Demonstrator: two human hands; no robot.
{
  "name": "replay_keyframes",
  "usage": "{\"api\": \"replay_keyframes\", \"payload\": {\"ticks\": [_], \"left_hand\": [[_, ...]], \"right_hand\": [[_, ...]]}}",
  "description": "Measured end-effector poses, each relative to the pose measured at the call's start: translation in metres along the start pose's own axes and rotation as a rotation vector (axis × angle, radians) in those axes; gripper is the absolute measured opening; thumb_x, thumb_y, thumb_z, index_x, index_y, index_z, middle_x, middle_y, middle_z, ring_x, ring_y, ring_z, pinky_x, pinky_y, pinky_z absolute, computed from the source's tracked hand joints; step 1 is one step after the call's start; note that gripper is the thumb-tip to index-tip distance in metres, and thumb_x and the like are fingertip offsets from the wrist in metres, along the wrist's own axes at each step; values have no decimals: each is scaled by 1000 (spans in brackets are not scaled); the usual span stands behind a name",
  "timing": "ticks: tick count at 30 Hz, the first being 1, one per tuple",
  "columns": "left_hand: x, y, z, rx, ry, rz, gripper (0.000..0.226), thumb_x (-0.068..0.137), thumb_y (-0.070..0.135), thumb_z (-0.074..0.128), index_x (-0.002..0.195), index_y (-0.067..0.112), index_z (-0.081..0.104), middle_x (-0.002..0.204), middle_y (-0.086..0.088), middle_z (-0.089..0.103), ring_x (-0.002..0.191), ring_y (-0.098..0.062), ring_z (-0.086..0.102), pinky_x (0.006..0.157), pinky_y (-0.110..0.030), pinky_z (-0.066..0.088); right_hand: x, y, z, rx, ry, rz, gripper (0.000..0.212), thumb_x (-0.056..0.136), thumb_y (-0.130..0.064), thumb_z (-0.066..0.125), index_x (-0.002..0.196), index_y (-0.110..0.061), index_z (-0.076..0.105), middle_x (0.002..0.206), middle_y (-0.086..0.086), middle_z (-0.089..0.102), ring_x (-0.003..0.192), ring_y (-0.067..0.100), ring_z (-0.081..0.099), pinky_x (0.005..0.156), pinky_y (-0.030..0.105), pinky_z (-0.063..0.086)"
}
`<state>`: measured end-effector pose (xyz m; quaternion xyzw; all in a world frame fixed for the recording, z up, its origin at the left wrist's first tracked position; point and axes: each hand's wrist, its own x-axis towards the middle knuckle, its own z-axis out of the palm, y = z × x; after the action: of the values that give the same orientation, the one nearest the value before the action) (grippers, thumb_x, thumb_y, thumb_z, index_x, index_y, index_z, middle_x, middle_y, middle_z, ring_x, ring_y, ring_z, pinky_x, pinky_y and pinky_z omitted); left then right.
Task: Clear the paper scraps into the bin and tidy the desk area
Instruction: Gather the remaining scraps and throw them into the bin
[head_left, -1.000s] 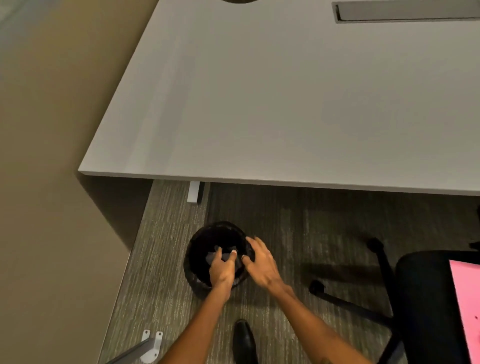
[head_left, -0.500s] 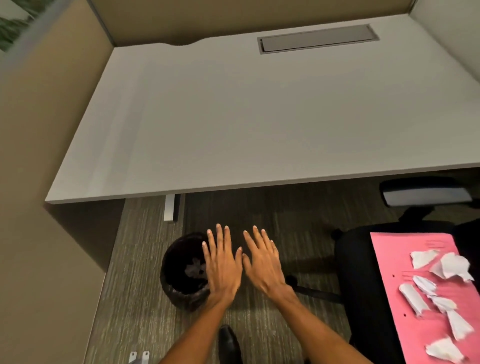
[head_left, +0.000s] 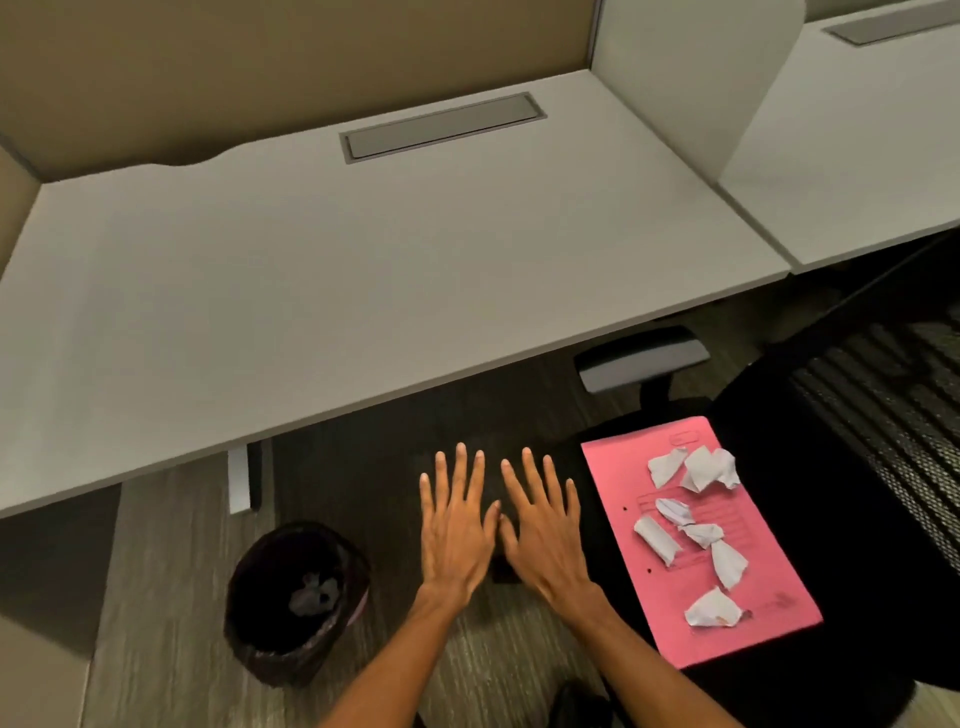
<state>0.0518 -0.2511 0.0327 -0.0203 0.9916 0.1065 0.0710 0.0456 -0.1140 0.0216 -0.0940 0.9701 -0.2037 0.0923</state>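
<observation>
Office chair seat partly under pink folder, backrest cut by right edge.

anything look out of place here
Yes: torn white paper scraps lie scattered on a pink folder resting on the black chair seat, not in the bin on the floor.

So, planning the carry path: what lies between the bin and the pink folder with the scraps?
In the head view, only both open hands, left hand and right hand, over carpet between bin and pink folder.
</observation>
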Motion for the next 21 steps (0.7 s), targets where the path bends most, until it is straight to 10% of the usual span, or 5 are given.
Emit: {"api": "replay_keyframes", "payload": {"ticks": [9, 14, 21], "left_hand": [[10, 131, 30, -92, -111, 234, 70, 103, 49, 35, 158, 28, -2, 166, 1, -12, 152, -25, -18, 124, -45, -10], [14, 182, 54, -115, -247, 380, 78, 99, 65, 28, 158, 26, -4, 164, 5, -14, 151, -22, -22, 123, -42, -15], [34, 221, 82, -215, -511, 519, 107, 85, 58, 66, 159, 27, -5, 161, 13, -15, 154, -18, -13, 124, -39, -8]], "right_hand": [[-41, 131, -41, 56, 56, 255, 74, 100, -45, 41, 158, -37, -3, 166, -5, -15, 152, 19, -20, 122, 50, -5], [-60, 200, -67, 141, 107, 383, 77, 97, -43, 52, 159, -35, 8, 169, 0, 7, 155, 25, 6, 124, 54, 15], [-63, 293, -91, 258, 23, 575, 80, 94, -41, 62, 159, -31, 15, 168, 2, 11, 151, 29, 15, 116, 58, 26]]}}
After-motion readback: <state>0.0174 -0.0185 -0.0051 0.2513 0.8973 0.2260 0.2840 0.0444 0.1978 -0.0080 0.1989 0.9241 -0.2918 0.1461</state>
